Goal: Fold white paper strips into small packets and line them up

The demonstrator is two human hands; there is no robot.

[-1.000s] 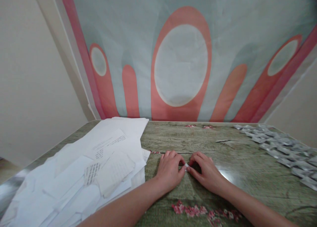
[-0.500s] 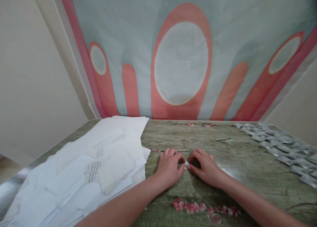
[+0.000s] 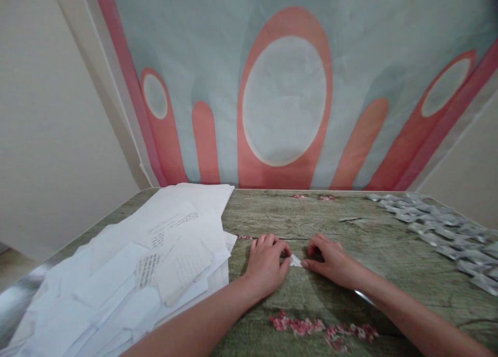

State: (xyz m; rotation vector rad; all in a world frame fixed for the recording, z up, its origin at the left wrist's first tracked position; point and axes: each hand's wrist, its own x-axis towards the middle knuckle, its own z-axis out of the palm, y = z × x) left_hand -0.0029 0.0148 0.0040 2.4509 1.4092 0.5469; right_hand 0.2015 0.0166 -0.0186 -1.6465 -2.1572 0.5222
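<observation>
A small folded piece of white paper (image 3: 296,261), roughly triangular, lies on the wood-patterned table between my hands. My left hand (image 3: 268,261) is closed on its left end, with thumb and index finger pinched together. To the right, my right hand (image 3: 330,261) has its fingers curled and a small gap between thumb and index tip. Its thumb tip is at the paper's right point; whether it touches is hard to tell. Both wrists are low over the tabletop (image 3: 280,217).
A big heap of white paper sheets and scraps (image 3: 116,274), some printed, covers the table's left side. Rows of folded paper pieces (image 3: 439,227) lie at the right. A patterned pink and grey backdrop (image 3: 218,35) stands behind the table.
My right hand has moved slightly to the right, away from my left hand, and its pinch has loosened. More of the folded paper shows between them. My left hand stays in place.
</observation>
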